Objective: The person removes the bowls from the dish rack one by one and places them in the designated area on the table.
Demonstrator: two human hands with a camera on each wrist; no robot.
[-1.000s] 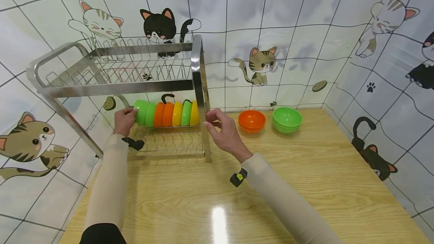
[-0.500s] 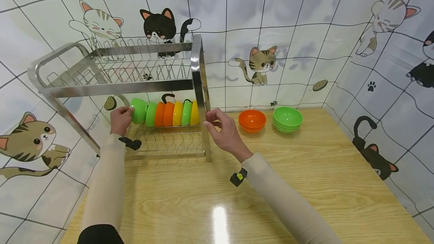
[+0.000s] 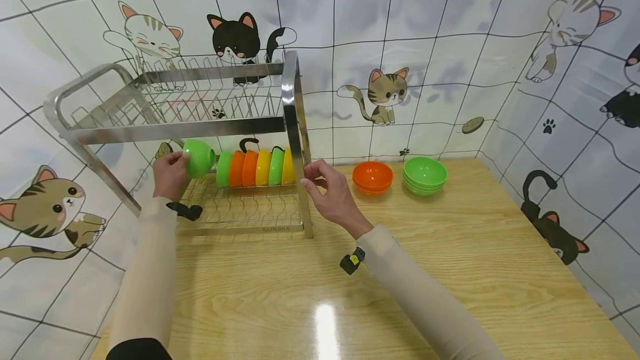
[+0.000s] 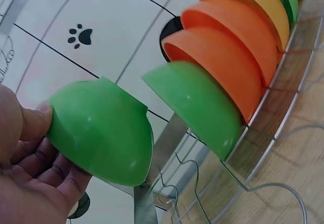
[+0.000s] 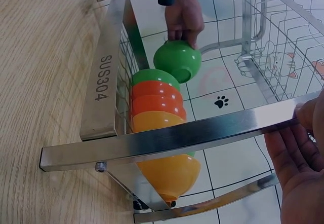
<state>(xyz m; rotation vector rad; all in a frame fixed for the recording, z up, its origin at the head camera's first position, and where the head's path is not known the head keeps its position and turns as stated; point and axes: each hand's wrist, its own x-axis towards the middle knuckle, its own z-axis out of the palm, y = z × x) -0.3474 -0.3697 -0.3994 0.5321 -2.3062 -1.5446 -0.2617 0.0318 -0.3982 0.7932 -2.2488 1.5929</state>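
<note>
- Left hand [image 3: 170,175]: fingers and thumb curled round a green bowl [image 3: 198,158], gripping it at its base and side; the wrist view shows the thumb on the base and the fingers tucked under the wall
- Green bowl: held clear of the lower tier of the rack [image 3: 292,126], just left of and slightly above the row [image 3: 255,168]; tipped on its side, its base turned to the palm and its mouth to the row, so its axis runs roughly along the row
- Row: five bowls standing on edge in the wires, from left a green, two orange, a yellow, another green, then a last yellow against the post; a small gap shows between the held bowl and the leftmost green one
- Right hand [image 3: 332,196]: at the rack's front right post, thumb and fingers closed lightly on the metal; the wrist view shows the palm beside the bar, though the fingertips themselves are hidden
- Nearer hand: the left one, which has the bowl; the right is well apart from it, across the row
- Table [image 3: 450,271]: an orange stack [image 3: 372,177] and a green stack [image 3: 424,175] stand right of the rack, mouths up, near each other but apart
</note>
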